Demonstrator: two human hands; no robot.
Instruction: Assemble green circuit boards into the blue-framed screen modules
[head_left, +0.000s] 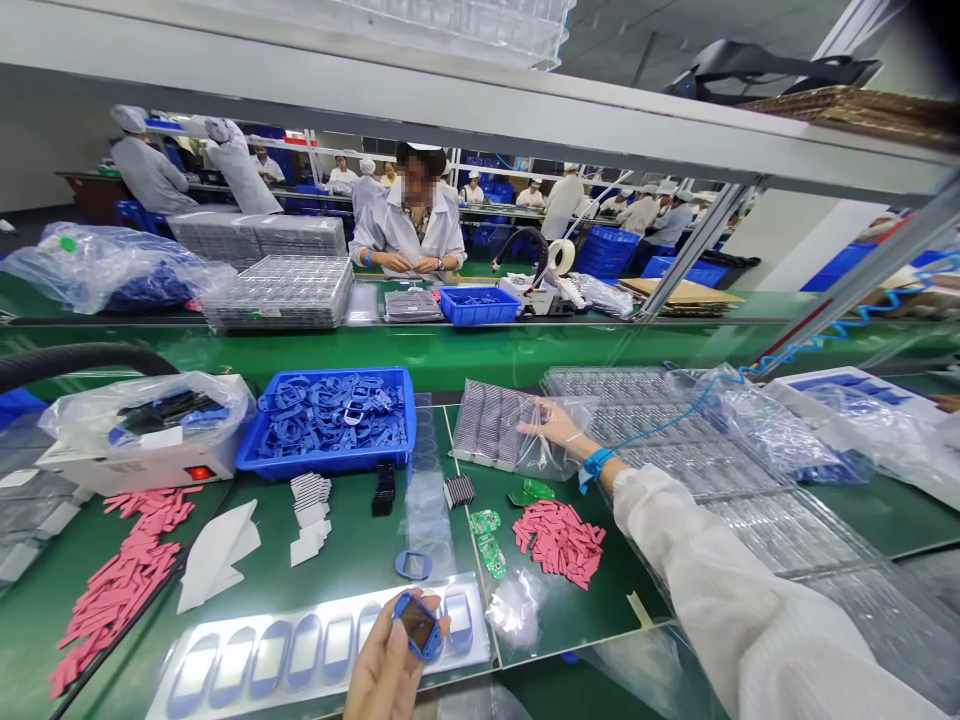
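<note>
My left hand (386,668) is at the bottom edge, fingers closed round a small blue frame (417,625) with a dark inner piece. It hovers over a white fixture strip (247,662) with several oval slots. My right hand (550,422) reaches forward in a white sleeve with a blue wrist strap (598,462). Its fingers rest on a clear plastic bag of dark striped parts (495,422); whether they grip it is unclear. A pile of pink strips (560,540) and green circuit boards (487,538) lie between the hands.
A blue bin of blue frames (330,418) stands at centre left. A white box with a bagged load (142,430) sits left, with pink strips (120,580) below. Clear trays (720,470) lie on the right. A person in white (409,232) works across the green belt (450,352).
</note>
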